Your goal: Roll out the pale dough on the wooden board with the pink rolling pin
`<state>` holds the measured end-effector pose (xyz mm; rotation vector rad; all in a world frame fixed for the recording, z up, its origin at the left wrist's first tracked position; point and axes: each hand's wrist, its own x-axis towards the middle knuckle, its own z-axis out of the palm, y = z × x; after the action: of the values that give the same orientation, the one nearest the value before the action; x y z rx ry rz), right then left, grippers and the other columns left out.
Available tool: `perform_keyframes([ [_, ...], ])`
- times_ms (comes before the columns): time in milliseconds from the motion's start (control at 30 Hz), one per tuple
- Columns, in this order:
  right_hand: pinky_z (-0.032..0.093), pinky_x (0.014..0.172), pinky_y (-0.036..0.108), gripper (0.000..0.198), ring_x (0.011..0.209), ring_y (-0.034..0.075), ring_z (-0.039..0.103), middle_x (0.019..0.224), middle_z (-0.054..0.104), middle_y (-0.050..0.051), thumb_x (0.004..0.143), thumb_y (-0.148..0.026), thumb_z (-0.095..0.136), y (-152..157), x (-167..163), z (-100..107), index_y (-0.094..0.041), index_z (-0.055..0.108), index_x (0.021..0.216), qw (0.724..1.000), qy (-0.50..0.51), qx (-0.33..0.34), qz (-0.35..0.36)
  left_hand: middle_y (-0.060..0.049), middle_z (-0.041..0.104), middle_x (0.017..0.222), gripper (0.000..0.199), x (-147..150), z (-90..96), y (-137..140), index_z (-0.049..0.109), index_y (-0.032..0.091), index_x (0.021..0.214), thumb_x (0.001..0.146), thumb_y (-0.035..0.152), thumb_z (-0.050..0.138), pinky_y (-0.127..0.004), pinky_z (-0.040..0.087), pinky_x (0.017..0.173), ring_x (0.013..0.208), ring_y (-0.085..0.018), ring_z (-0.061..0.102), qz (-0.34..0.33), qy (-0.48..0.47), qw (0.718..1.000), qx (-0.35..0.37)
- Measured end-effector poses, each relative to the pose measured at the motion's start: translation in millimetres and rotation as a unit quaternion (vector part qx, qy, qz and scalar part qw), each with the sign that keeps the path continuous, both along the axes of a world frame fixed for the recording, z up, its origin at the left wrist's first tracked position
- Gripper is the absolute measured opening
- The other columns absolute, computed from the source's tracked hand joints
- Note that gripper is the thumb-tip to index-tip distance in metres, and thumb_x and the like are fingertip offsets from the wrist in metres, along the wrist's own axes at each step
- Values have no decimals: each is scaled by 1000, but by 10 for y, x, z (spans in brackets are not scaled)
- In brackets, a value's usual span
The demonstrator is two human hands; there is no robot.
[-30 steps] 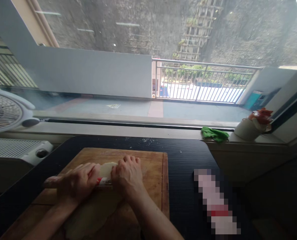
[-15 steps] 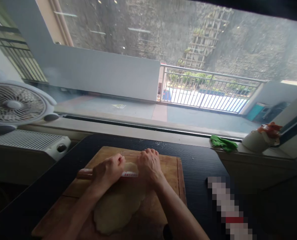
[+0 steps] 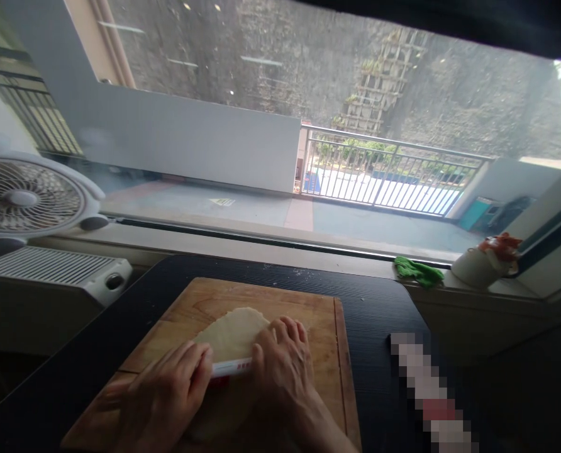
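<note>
A flat sheet of pale dough (image 3: 236, 327) lies on a wooden cutting board (image 3: 309, 308). Across it rests a rolling pin (image 3: 231, 367), its white label with red print showing between my hands. My left hand (image 3: 174, 380) curls over the pin's left part, slightly smeared by motion. On the other side, my right hand (image 3: 285, 362) is bent over the pin with its fingers closed down. Both hands and the forearms hide the pin's ends and the near part of the dough.
The board lies on a black table (image 3: 375, 327), with white specks along its far edge. A pixelated strip (image 3: 426, 384) is at the right. On the sill are a green cloth (image 3: 417, 272) and a pale pot (image 3: 476, 267). A white fan (image 3: 23, 198) stands left.
Both hands have drawn the rolling pin toward me, from the far part of the dough to its middle. More of the dough's far end is now uncovered.
</note>
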<state>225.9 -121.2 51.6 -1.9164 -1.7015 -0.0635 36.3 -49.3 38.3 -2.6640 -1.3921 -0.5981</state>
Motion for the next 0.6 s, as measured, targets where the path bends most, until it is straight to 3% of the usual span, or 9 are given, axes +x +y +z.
perform_keyframes([
  [200,30,93,38,21,98,21,45,91,57,6,85,-34,43,367,167,66,-21,58,77,1000,-5,-17,-19,-2,67,72,32,227,273,253,56,25,82,90,42,29,-29,33,56,67,-22,63,109,72,983,-133],
  [367,33,91,39,23,99,22,48,96,60,8,85,-31,43,684,261,136,-20,63,85,998,44,-43,-17,-4,68,78,39,366,404,513,56,26,85,89,49,25,-28,34,57,78,-24,65,98,85,967,-221],
  [467,31,96,37,27,111,20,45,108,61,4,87,-26,41,490,376,195,-23,60,106,997,68,-28,3,-3,68,76,40,352,392,535,56,26,87,88,51,25,-28,35,58,77,-24,65,91,75,962,-247],
  [533,29,101,36,33,121,18,38,119,57,2,89,-22,38,148,598,203,-24,54,118,997,80,8,6,-3,67,75,41,330,382,507,56,26,92,88,53,24,-28,36,59,76,-24,65,85,61,963,-249],
  [600,29,102,39,36,127,19,33,124,55,3,90,-22,34,-293,966,155,-24,52,121,997,65,24,-40,-3,68,76,42,314,375,482,57,27,94,88,53,24,-28,37,60,77,-24,65,83,53,962,-253],
])
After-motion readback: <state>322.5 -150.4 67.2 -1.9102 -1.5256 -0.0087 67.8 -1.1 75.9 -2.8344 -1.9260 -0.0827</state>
